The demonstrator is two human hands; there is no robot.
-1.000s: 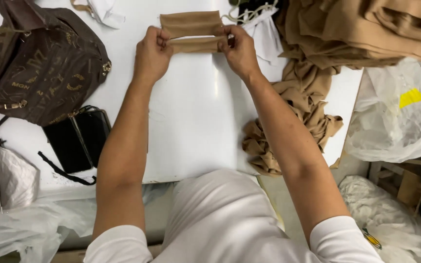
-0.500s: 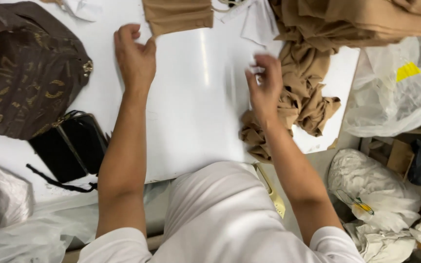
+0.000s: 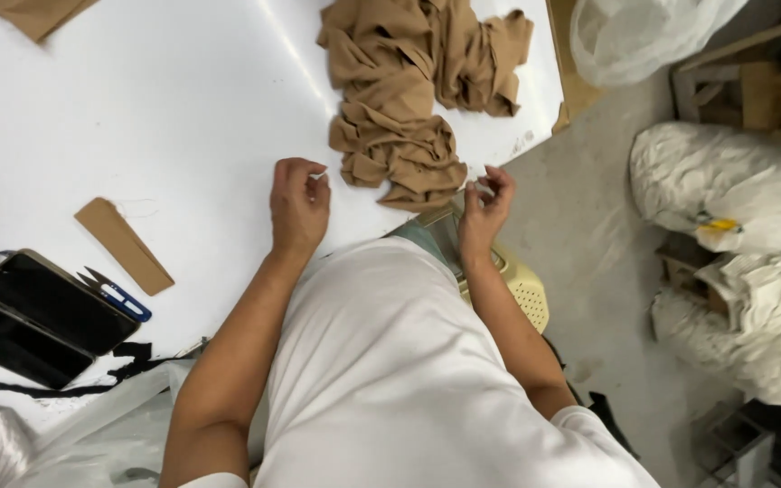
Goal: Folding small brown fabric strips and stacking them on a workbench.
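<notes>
A dark, glossy rectangular phone screen in a tan-edged case (image 3: 42, 316) lies at the left edge of the white table (image 3: 183, 117), unlit. On the floor to the right sit bulging white plastic sacks (image 3: 734, 185), one bearing a small yellow label (image 3: 720, 224). A clear plastic bag (image 3: 644, 36) bulges at the top right, beside brown cardboard boxes (image 3: 757, 90).

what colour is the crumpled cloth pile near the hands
Tan, a light brown; the crumpled cloth pile shows in the head view.
</notes>
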